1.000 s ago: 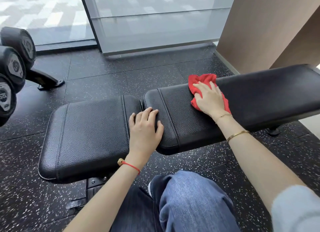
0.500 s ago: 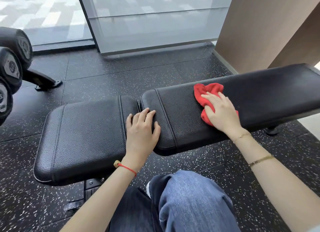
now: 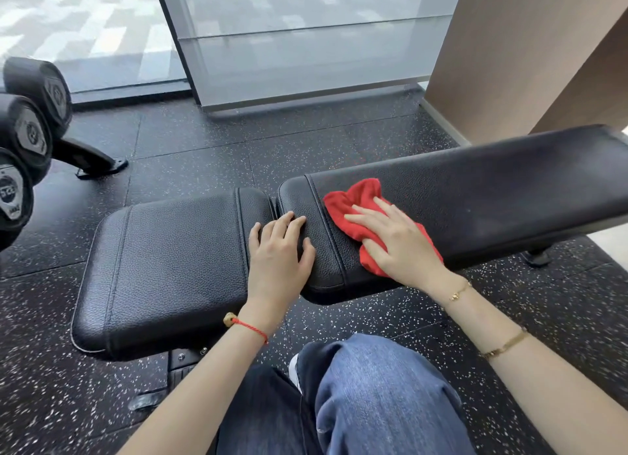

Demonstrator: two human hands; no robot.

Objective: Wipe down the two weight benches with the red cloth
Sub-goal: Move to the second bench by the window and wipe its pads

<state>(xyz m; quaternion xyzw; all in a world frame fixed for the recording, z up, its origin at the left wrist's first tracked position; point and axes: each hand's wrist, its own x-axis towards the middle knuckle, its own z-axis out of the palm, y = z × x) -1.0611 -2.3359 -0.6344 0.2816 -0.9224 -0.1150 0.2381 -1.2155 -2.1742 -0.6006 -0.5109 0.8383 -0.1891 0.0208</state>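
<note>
The right hand [image 3: 399, 240] has come back toward the near end of the long back pad [image 3: 475, 196] — 0.5 s ago it pressed the red cloth [image 3: 356, 203] further along the pad, away from the seam, and now the cloth lies just beside the stitched line at the pad's rounded end. The fingers [image 3: 362, 216] are spread and laid flat over the bunched cloth, pressing it down onto the black leather; a red lobe sticks out beyond the fingertips and another fold shows under the heel of the hand. Nothing is pinched: the palm and straight fingers simply bear on the fabric.

The left hand [image 3: 280, 250] has hardly shifted. It rests, as it did 1 s ago, across the gap between the seat pad [image 3: 170, 267] and the back pad, fingers a little apart and lying flat on the leather, thumb out to the side on the back pad. It holds nothing. A red string bracelet [image 3: 246, 327] circles that wrist; 2 gold bracelets [image 3: 458, 293] sit on the right forearm.

The bench [image 3: 543, 169] stands where it was on the black speckled rubber floor [image 3: 190, 141]. At the left edge 3 dumbbell heads [image 3: 29, 131] sit on their rack, with a rack foot [image 3: 91, 162] planted on the floor. Behind the bench a frosted glass panel [image 3: 299, 46] rises, and a tan wall [image 3: 530, 46] closes the right side. The person's knee in blue jeans [image 3: 380, 396] fills the lower middle, close under the bench edge.
</note>
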